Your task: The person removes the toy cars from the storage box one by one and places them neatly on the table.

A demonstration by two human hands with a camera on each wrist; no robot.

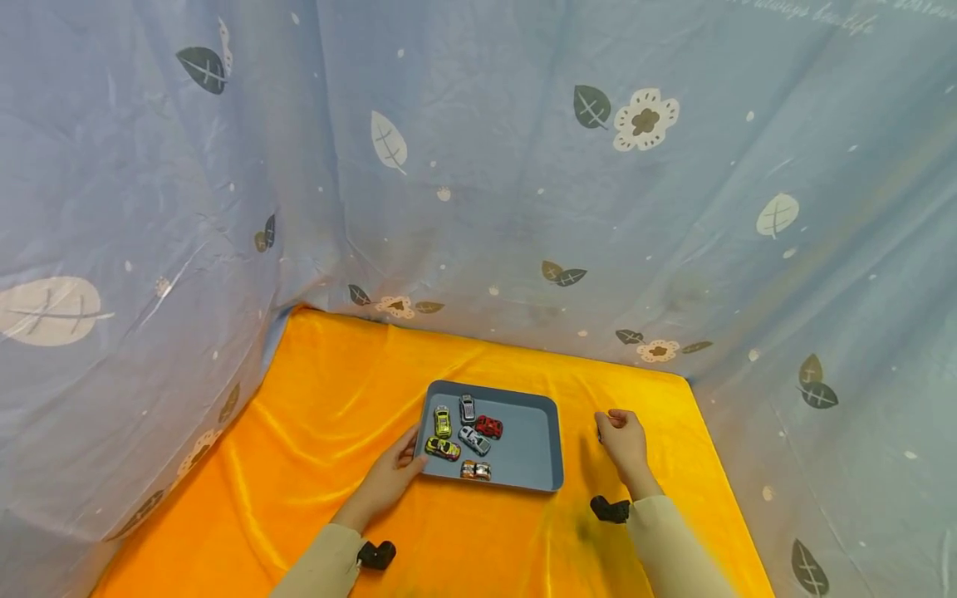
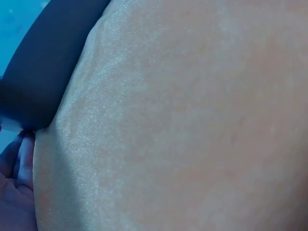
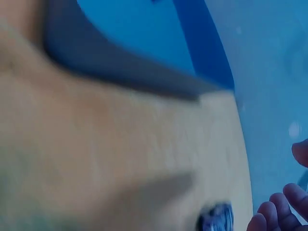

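Note:
A grey-blue tray (image 1: 527, 440) lies on the orange cloth with several toy cars in its left part. Among them are a red car (image 1: 489, 427), a yellow car (image 1: 443, 421) and an orange and silver car (image 1: 475, 471). My left hand (image 1: 385, 486) grips the tray's near left side, thumb at the rim; in the left wrist view its fingers (image 2: 25, 161) reach below the dark tray wall (image 2: 45, 62). Right of the tray, my right hand (image 1: 626, 440) hovers with loosely bent fingers. A dark toy car (image 3: 215, 219) shows close by its fingertips, thumb and fingers apart.
The orange cloth (image 1: 359, 365) spreads under everything in soft folds. Pale blue curtains (image 1: 486, 183) with leaf and flower prints stand behind it and at both sides. A black wrist mount (image 1: 609, 509) sits at the right cuff, another (image 1: 376, 555) at the left.

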